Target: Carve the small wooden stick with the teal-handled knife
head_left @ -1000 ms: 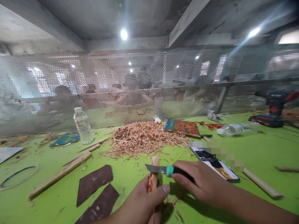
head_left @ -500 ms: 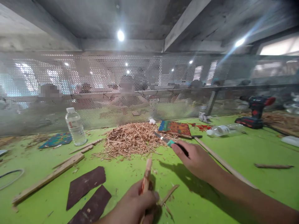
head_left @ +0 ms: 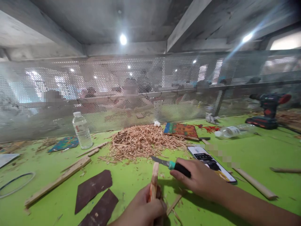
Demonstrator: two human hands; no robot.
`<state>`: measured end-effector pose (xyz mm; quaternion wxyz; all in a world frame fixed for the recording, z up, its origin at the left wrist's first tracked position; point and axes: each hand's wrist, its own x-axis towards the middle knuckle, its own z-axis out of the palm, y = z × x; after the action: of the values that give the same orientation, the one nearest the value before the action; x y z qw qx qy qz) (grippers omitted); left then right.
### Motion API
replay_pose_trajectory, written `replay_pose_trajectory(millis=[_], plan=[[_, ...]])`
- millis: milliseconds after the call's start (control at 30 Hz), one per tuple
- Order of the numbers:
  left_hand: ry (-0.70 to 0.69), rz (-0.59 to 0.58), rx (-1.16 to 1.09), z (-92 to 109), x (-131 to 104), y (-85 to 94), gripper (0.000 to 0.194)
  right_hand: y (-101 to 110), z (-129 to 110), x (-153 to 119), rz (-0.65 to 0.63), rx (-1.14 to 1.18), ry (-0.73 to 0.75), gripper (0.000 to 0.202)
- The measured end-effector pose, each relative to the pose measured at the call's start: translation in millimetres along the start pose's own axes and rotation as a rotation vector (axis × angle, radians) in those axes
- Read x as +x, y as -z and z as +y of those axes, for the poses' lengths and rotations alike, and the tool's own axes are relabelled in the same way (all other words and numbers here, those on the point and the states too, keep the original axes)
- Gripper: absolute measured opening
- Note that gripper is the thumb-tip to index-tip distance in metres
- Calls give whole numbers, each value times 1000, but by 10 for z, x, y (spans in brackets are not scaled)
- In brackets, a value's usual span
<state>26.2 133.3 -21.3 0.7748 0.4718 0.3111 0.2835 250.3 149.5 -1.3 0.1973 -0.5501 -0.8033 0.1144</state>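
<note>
My left hand (head_left: 149,202) is closed around a whittled piece of wood (head_left: 154,177), whose pale, cut end points up and away from me. Its lower part is hidden by my fingers. A knife (head_left: 180,169) with a black and green handle is gripped in my right hand (head_left: 197,177). The blade points left, just above and behind the tip of the wood; I cannot tell whether they touch. Beyond both hands lies a heap of wood shavings (head_left: 141,142). A phone (head_left: 211,163) with a lit screen lies behind my right hand, partly covered by it.
Dark sandpaper pieces (head_left: 94,190) and a long wood strip (head_left: 58,180) lie at left, near an upright water bottle (head_left: 82,131). A painted board (head_left: 181,130), a bottle on its side (head_left: 235,131), a cordless drill (head_left: 266,111) and a wooden rod (head_left: 256,183) are at right. Perforated mesh (head_left: 105,110) stands behind.
The knife has come down and nearer to the wood's tip in my left hand. A phone shows by my right hand where none was visible before. The view has shifted slightly left.
</note>
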Motion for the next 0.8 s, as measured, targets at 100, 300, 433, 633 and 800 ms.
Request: replay_pose_trajectory(millis=[100, 300, 433, 633, 800], plan=[[13, -4, 14, -14, 20, 25, 32, -13, -16, -11, 14, -2, -2, 61], [-61, 23, -12, -39, 7, 73, 53, 2, -94, -97, -129, -4, 252, 55], [-30, 68, -77, -59, 1, 65, 64, 14, -236, -167, -212, -10, 359, 48], [59, 127, -59, -126, 25, 89, 68, 264, -84, 2, -167, 205, 169, 64], [45, 114, -44, -50, -16, 37, 71, 775, 580, 39, -332, 282, -308, 62]])
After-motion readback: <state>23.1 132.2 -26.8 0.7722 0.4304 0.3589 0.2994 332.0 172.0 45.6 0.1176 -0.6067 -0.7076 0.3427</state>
